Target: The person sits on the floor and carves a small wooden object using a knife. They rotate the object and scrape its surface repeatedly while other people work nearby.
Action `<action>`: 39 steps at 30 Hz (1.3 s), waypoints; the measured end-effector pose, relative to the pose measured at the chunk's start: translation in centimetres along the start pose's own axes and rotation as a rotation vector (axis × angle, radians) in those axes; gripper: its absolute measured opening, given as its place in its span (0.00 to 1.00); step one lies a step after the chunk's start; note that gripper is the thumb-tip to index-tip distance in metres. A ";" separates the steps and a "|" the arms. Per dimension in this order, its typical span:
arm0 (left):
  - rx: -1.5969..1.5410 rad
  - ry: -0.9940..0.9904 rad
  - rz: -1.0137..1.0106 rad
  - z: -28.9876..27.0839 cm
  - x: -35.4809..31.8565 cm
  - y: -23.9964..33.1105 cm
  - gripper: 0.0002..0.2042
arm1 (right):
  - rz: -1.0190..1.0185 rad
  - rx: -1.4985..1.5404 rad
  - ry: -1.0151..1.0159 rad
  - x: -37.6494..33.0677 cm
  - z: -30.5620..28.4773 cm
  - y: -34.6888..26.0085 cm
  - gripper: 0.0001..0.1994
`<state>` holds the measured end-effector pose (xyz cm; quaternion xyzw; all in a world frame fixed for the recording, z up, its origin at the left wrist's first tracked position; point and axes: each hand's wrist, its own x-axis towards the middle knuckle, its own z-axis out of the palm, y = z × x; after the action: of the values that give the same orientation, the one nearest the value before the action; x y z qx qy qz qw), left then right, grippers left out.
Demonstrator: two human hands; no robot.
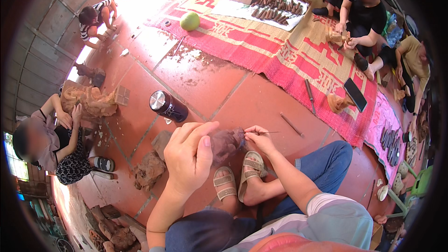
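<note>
My left hand (189,154) grips a small reddish-brown wooden carving (226,143), held above my sandalled feet (238,179). My right hand (259,139) pinches a thin carving tool (267,132) whose tip points away to the right of the carving. The carving is partly hidden behind my left fingers. I sit on the red tiled floor with jeans-clad legs crossed.
A dark metal flask (168,106) lies on the tiles ahead. Rough wood blocks (149,170) sit to my left. Loose chisels (291,124) lie near a red woven mat (261,42) with a phone (355,94), green fruit (190,20) and tool rows. Several people carve around me.
</note>
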<state>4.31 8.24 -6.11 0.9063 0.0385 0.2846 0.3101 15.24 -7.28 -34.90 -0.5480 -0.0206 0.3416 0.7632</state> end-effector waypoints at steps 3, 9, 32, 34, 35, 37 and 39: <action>-0.023 -0.010 -0.005 0.0 0.0 -0.1 0.11 | -0.007 -0.001 -0.009 0.0 0.0 0.0 0.05; -0.287 -0.009 -0.343 -0.9 0.2 -1.1 0.16 | -0.051 -0.057 -0.038 0.8 0.0 0.9 0.05; -0.239 -0.032 -0.407 0.5 -0.3 -1.7 0.08 | -0.223 -0.432 0.077 0.9 4.9 1.6 0.05; -0.227 -0.027 -0.396 0.4 -0.4 -1.8 0.08 | -0.202 -0.542 0.072 0.9 6.0 0.7 0.05; -0.228 -0.020 -0.400 0.3 -0.4 -1.8 0.08 | -0.191 -0.598 0.070 0.9 6.4 0.5 0.05; -0.232 -0.022 -0.407 0.4 -0.4 -1.6 0.08 | -0.218 -0.484 0.048 2.0 4.9 1.9 0.05; -0.232 -0.031 -0.423 0.4 -0.4 -1.5 0.08 | -0.057 -0.171 0.069 2.6 3.7 2.8 0.05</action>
<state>4.34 9.12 -7.42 0.8406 0.1897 0.2018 0.4655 14.32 -2.35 -36.68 -0.6219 -0.0388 0.2978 0.7232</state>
